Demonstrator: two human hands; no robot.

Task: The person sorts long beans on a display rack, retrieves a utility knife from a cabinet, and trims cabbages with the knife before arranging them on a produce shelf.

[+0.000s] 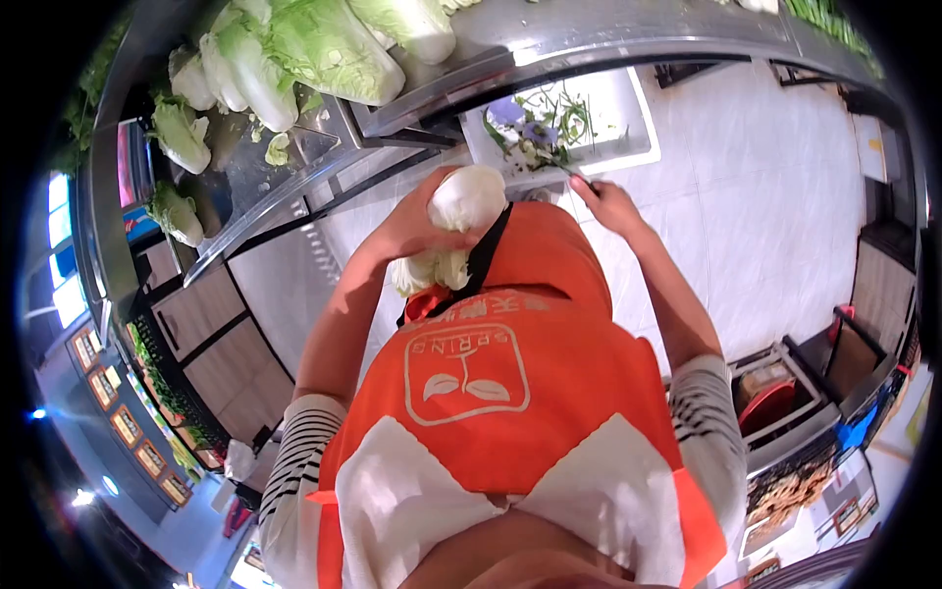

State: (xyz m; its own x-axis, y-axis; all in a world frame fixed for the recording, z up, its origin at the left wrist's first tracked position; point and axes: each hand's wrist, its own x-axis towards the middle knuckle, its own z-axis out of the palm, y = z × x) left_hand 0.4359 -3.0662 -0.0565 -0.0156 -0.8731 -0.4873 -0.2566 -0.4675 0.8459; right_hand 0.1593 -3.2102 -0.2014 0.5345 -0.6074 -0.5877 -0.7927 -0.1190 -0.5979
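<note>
A Chinese cabbage (467,199) rests in my left hand (410,221), its white base facing up and away and its pale leaves at my apron. The fingers are wrapped round its side. My right hand (612,208) is closed on the dark handle of a small knife (579,179). The thin blade points left toward the cabbage, apart from it. Below and beyond the knife stands a white bin (643,149) with green trimmings and purplish-blue pieces in it.
A metal counter (549,41) runs across the front, carrying several Chinese cabbages (329,54) at the left and green vegetables (829,25) at the far right. Loose leaf scraps (279,149) lie on a lower metal shelf. Behind on the right is a crate (775,393).
</note>
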